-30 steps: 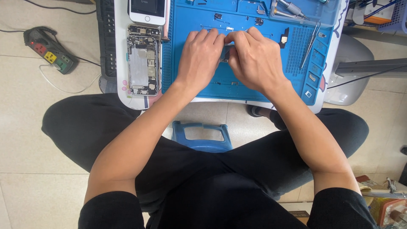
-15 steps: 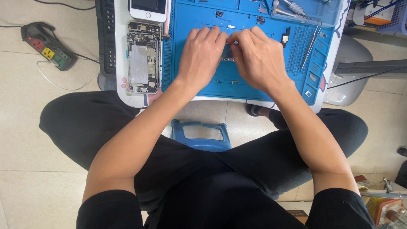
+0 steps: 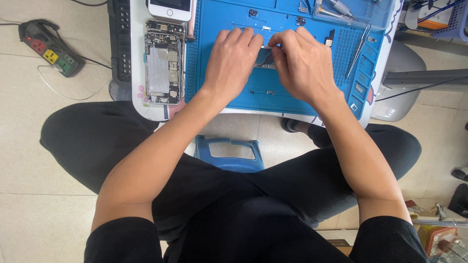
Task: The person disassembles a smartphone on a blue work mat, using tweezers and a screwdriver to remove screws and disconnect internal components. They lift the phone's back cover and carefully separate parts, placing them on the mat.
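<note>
Together over blue mat (image 3: 273,100), left hand (image 3: 233,61) and right hand (image 3: 302,65) pinching small dark part (image 3: 265,59) between fingertips, long axis crosswise, equally near both.

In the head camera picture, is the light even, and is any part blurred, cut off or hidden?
Head view: soft, even light with faint shadows; both hands sharp, left hand and right hand hiding the small part they hold on the blue mat. The white phone is cut off at the top edge; the opened phone looks clear.
</note>
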